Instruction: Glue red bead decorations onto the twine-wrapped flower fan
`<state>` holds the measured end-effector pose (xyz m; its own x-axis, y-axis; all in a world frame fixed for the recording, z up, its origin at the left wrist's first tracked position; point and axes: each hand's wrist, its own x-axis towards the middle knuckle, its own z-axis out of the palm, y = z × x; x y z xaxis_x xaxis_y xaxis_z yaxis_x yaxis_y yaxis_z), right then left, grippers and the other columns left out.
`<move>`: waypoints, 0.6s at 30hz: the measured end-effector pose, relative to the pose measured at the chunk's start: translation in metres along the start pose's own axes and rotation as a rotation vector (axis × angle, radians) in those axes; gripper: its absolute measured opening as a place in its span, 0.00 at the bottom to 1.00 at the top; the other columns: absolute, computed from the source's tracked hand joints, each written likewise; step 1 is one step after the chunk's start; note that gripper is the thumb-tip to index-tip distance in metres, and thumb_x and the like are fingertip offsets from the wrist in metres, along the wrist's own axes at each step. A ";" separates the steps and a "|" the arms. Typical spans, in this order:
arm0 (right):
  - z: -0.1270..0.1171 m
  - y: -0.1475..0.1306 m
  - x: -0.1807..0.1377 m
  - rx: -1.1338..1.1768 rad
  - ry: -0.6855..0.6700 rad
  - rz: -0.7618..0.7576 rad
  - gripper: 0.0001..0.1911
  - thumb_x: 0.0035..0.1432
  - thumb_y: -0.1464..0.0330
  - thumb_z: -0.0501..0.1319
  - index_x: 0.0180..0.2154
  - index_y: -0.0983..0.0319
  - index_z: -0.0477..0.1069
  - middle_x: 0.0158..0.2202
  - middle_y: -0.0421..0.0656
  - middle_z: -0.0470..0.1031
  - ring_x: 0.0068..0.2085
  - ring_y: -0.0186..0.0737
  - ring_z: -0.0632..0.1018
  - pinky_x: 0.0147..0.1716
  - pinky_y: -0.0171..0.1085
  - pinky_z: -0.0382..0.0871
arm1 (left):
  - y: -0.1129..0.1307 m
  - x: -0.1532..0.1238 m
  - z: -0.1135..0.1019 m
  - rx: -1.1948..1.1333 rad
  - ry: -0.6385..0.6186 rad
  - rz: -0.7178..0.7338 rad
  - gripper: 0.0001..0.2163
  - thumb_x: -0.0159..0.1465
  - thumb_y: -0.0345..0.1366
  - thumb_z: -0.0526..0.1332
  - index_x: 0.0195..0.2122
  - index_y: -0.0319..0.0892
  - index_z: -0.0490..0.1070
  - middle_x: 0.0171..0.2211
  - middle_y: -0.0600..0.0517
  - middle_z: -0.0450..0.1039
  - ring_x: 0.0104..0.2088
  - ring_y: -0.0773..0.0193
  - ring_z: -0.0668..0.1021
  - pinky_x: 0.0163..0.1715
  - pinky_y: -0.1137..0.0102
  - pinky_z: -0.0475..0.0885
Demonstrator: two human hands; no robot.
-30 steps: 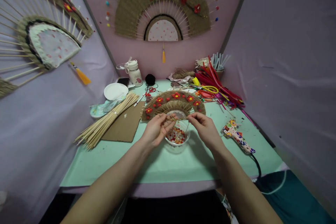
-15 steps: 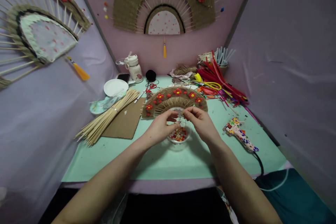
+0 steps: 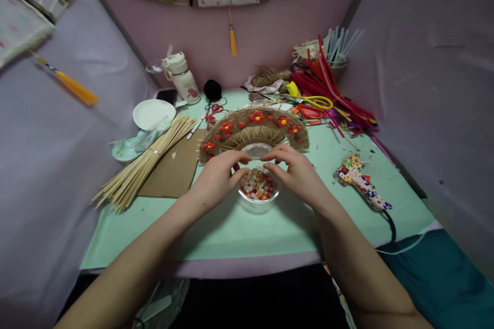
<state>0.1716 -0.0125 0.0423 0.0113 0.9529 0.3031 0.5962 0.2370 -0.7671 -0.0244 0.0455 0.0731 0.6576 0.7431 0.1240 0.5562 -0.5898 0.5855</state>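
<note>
A round clear tub (image 3: 258, 206) holds many small red, orange and white beads (image 3: 258, 187), with thin golden pieces among them. My left hand (image 3: 222, 172) is over the tub's left side, fingers curled towards the thumb. Opposite it, my right hand (image 3: 295, 172) bends its fingers and thumb in the same way. A faint thin line runs between the two sets of fingertips; what it is, I cannot make out. Just behind the fingers shows a clear round rim (image 3: 259, 150). Beyond lies a brown woven fan (image 3: 250, 131) with red flowers, partly covered by my hands.
At left, a bundle of bamboo sticks (image 3: 148, 157) lies across cardboard (image 3: 173, 177), near a white plate (image 3: 154, 114) and a bottle (image 3: 185, 79). At right are a patterned glue gun (image 3: 363, 182) with its cord, yellow-handled scissors (image 3: 318, 102) and red pipe cleaners (image 3: 339, 90).
The view has tilted down and come closer. My hands have lowered and levelled over the tub, and the thin piece hanging from the fingers is no longer distinct. More of the beads shows.
</note>
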 end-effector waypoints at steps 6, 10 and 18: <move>-0.018 -0.006 -0.017 -0.016 0.087 0.024 0.11 0.58 0.64 0.63 0.26 0.60 0.68 0.30 0.41 0.71 0.35 0.38 0.73 0.37 0.37 0.65 | 0.008 0.014 -0.006 0.250 -0.343 0.245 0.09 0.63 0.29 0.56 0.31 0.39 0.75 0.32 0.48 0.75 0.35 0.62 0.75 0.35 0.70 0.66; -0.040 -0.005 -0.044 -0.072 0.138 0.060 0.10 0.60 0.64 0.60 0.27 0.60 0.67 0.31 0.41 0.72 0.35 0.38 0.73 0.36 0.37 0.65 | 0.014 0.031 0.004 0.235 -0.608 0.356 0.10 0.60 0.27 0.56 0.24 0.38 0.73 0.26 0.49 0.72 0.28 0.65 0.72 0.30 0.72 0.63; -0.086 0.009 -0.097 -0.234 0.289 0.228 0.11 0.59 0.59 0.59 0.28 0.57 0.69 0.32 0.42 0.74 0.36 0.42 0.75 0.37 0.39 0.66 | 0.017 0.041 0.008 0.305 -0.560 0.335 0.09 0.60 0.23 0.54 0.30 0.37 0.73 0.31 0.48 0.73 0.31 0.64 0.73 0.31 0.72 0.63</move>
<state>0.2452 -0.1193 0.0546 0.3682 0.8759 0.3119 0.7180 -0.0547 -0.6939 0.0158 0.0632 0.0811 0.9341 0.2813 -0.2197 0.3423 -0.8805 0.3280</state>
